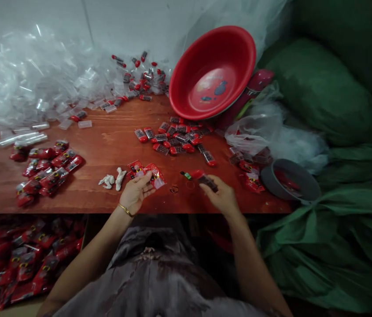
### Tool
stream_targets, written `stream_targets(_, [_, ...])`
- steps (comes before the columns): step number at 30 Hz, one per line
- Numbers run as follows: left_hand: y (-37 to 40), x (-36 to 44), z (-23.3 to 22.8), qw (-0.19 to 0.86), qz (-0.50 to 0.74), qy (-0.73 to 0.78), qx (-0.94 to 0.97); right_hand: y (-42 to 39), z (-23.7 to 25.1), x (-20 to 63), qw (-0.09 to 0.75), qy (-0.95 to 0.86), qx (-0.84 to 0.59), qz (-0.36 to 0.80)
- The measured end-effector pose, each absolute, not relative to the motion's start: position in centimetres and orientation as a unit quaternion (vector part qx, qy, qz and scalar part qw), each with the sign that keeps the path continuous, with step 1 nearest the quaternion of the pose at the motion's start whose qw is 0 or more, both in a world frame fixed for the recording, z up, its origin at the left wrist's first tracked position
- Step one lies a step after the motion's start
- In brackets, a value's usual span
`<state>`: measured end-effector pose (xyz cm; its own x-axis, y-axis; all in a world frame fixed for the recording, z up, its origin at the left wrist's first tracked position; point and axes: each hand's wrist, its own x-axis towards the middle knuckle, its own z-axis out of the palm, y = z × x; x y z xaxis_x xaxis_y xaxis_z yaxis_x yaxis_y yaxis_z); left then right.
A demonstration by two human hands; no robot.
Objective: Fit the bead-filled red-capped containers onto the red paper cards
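My left hand (136, 190) pinches a small red printed packet (156, 176) between thumb and fingers, just above the table. Another red packet (135, 167) lies right behind it. In my right hand (220, 193) is a small clear container with a red cap (208, 181), filled with something dark, its red end pointing left. Between the hands lie a small green-and-black piece (186, 175) and some thin rubber bands (174, 189). Two crumpled white scraps (107, 181) rest left of my left hand. Beyond my hands is a pile of similar red-capped containers (181, 137).
A red basin (212, 72) leans at the back. Clear plastic pieces (40, 75) heap up at back left. Filled red packets (49, 171) lie at left, more in a box (23, 259) below. A grey bowl (307, 185) and green sacks (331, 88) stand at right.
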<state>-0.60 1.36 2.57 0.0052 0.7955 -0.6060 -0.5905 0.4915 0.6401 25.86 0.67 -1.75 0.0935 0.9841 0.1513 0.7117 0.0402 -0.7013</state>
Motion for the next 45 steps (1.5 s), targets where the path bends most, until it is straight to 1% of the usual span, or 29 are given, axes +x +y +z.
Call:
stream_targets(3, [1.1, -0.6, 2.5, 0.697, 0.494, 0.506, 0.117, -2.5, 0.1, 21.5, 0.360, -0.660, -0.558, 0.352])
stream_targets(5, [0.9, -0.5, 2.5, 0.692, 0.493, 0.510, 0.134, -3.8, 0.8, 19.4, 0.360, -0.669, -0.521, 0.389])
stream_targets(12, [0.1, -0.6, 2.4, 0.667, 0.505, 0.520, 0.173, -3.8, 0.7, 16.7, 0.366, -0.659, -0.520, 0.402])
stream_targets(17, [-0.1, -1.1, 2.6, 0.670, 0.507, 0.518, 0.161, -3.8, 0.3, 15.8, 0.394, -0.630, -0.541, 0.395])
stream_targets(19, [-0.2, -1.1, 2.8, 0.665, 0.513, 0.516, 0.167, -3.8, 0.3, 15.4, 0.396, -0.620, -0.535, 0.415])
stream_targets(23, [-0.4, -0.7, 3.1, 0.666, 0.537, 0.491, 0.166, -3.9, 0.0, 14.6, 0.397, -0.578, -0.507, 0.501])
stream_targets(25, [-0.7, -0.3, 2.8, 0.665, 0.549, 0.479, 0.166, -3.8, -0.1, 14.3, 0.406, -0.559, -0.500, 0.522])
stream_targets(28, [-1.3, 0.4, 2.1, 0.660, 0.561, 0.467, 0.175, -3.6, -0.3, 13.6, 0.427, -0.550, -0.506, 0.509])
stream_targets(33, [-1.7, 1.1, 1.2, 0.666, 0.579, 0.439, 0.169, -3.1, -0.5, 12.6, 0.484, -0.563, -0.524, 0.417])
stream_targets(39, [-0.9, 0.9, 1.4, 0.681, 0.552, 0.455, 0.156, -3.1, -0.6, 11.9, 0.459, -0.567, -0.522, 0.442])
stream_targets(43, [-1.1, 1.6, 1.1, 0.666, 0.563, 0.459, 0.166, -2.9, -0.7, 11.6, 0.497, -0.544, -0.540, 0.407])
stream_targets(45, [-1.2, 1.8, 1.1, 0.657, 0.575, 0.456, 0.176, -2.6, -0.8, 11.6, 0.503, -0.549, -0.537, 0.397])
